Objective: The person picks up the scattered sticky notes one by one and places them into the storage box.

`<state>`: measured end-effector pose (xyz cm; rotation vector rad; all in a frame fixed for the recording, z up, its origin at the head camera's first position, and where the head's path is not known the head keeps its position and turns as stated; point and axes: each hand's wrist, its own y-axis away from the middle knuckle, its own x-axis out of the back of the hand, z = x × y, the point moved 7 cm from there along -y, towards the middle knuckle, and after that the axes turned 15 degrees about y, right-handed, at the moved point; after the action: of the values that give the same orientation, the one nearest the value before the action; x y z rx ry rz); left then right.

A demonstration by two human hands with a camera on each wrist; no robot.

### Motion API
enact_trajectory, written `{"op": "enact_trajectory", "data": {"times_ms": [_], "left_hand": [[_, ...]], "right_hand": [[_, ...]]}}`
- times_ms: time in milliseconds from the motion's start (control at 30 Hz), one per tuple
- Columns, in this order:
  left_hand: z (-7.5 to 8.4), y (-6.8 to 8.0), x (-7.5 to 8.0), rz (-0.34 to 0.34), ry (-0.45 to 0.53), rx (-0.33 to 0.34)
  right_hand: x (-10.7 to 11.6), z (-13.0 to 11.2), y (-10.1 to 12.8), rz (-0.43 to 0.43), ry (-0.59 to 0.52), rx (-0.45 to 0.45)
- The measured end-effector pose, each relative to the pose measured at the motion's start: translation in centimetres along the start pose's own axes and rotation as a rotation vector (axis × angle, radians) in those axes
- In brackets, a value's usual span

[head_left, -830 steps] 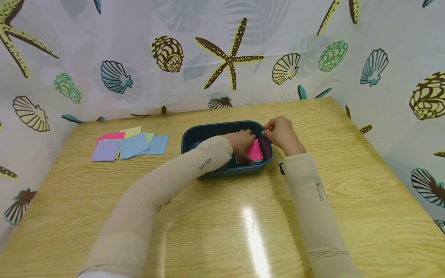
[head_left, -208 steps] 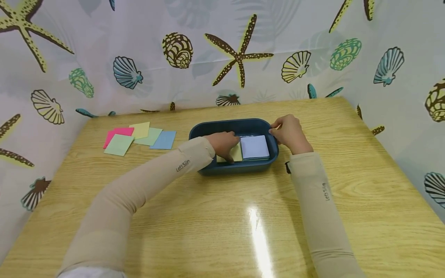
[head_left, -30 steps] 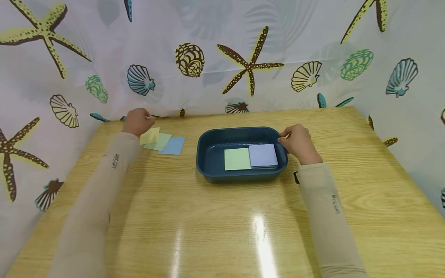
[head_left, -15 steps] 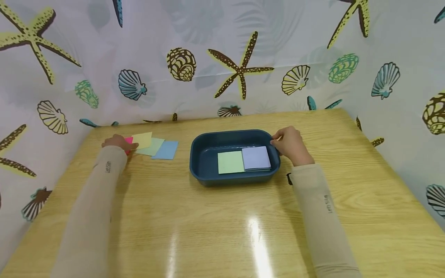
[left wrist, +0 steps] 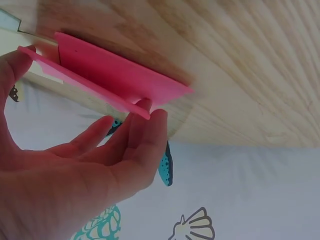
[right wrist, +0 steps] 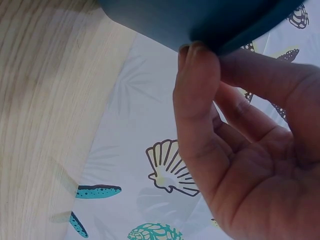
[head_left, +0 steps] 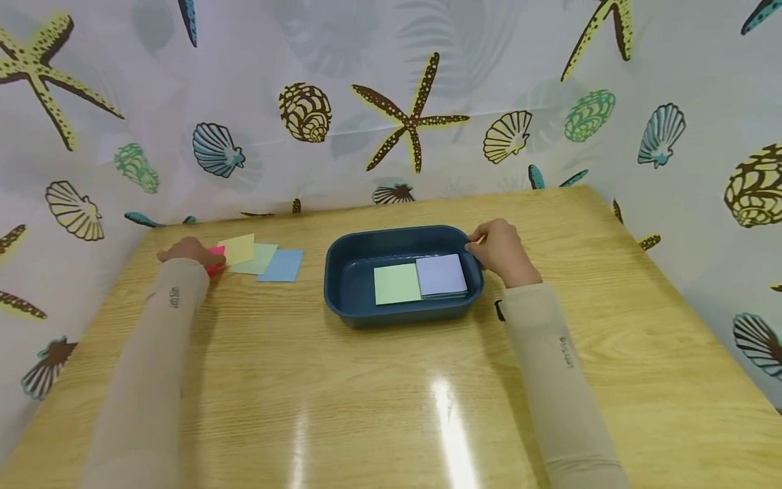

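- The left hand (head_left: 188, 251) is at the far left of the desk (head_left: 366, 394), over the notes there.
- The left fingers are partly open, spread just wide enough to span a pink sticky note (left wrist: 82, 84), with the thumb at one edge and the fingertips at the opposite one; the wrist view shows it raised at an angle.
- A second pink sticky note (left wrist: 115, 70) lies just behind the held one, against the desk.
- Next to the hand, a yellow sticky note (head_left: 239, 249), a pale green sticky note (head_left: 256, 259) and a blue sticky note (head_left: 282, 266) lie in a slanting row, the yellow overlapping the pale green.
- The right hand (head_left: 502, 251) pinches the right end of a dark blue bin (head_left: 403, 317), thumb and forefinger closed together on its rim, the other fingers curled behind.
- The bin is an open, rounded rectangle standing on the desk, well apart from the loose notes.
- Inside it, a light green stack (head_left: 397, 284) lies near the middle and a lavender-topped stack (head_left: 441, 275) just beside it, toward the right end.
- Both arms wear beige sleeves (head_left: 574, 387) with dark lettering.
- White fabric (head_left: 360, 41) printed with starfish and shells hangs behind the desk.
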<state>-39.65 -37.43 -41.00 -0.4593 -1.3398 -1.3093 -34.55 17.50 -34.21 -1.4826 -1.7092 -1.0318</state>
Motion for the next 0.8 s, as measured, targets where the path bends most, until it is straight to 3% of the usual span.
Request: {"op": "enact_trajectory", "data": {"times_ms": [133, 267, 467, 567, 800], "left_hand": [[-0.5, 0.0, 0.1, 0.000, 0.025, 0.070], [-0.3, 0.1, 0.0, 0.010, 0.025, 0.065], [1.8, 2.1, 0.7, 0.025, 0.005, -0.074], [4.0, 3.2, 1.7, 0.027, 0.008, -0.193], [9.9, 6.0, 3.1, -0.041, 0.006, -0.436]], "right_hand": [[0.0, -0.1, -0.1, -0.010, -0.004, -0.014], [0.0, 0.0, -0.1, -0.012, -0.006, -0.031], [-0.3, 0.1, 0.0, -0.025, -0.009, -0.037], [-0.2, 0.1, -0.1, -0.016, -0.005, -0.032], [0.0, 0.1, -0.1, -0.009, -0.003, -0.022]]}}
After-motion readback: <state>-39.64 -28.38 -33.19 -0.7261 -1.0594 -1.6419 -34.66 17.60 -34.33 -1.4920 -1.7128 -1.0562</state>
